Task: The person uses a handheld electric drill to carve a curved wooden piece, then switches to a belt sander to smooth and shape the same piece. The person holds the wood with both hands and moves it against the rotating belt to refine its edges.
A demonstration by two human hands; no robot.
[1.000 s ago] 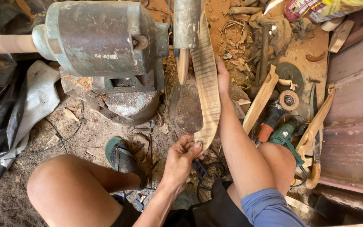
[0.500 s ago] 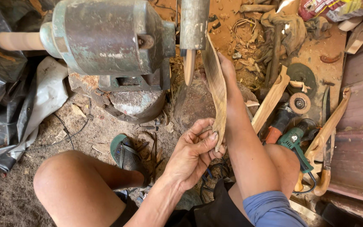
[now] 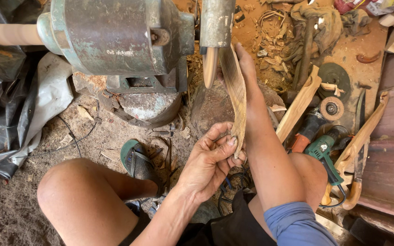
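Wooden blank [image 3: 234, 86] now turned edge-on, closer against sanding wheel [image 3: 210, 67] below grinder motor [image 3: 115, 36]. Left hand [image 3: 210, 161] pinches near end; right hand [image 3: 242, 59] grips far end. Contact face changed.

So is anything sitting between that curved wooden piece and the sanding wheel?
Nothing visible. The wooden piece, held by the left hand and right hand, lies right beside the wheel; whether they touch is unclear.
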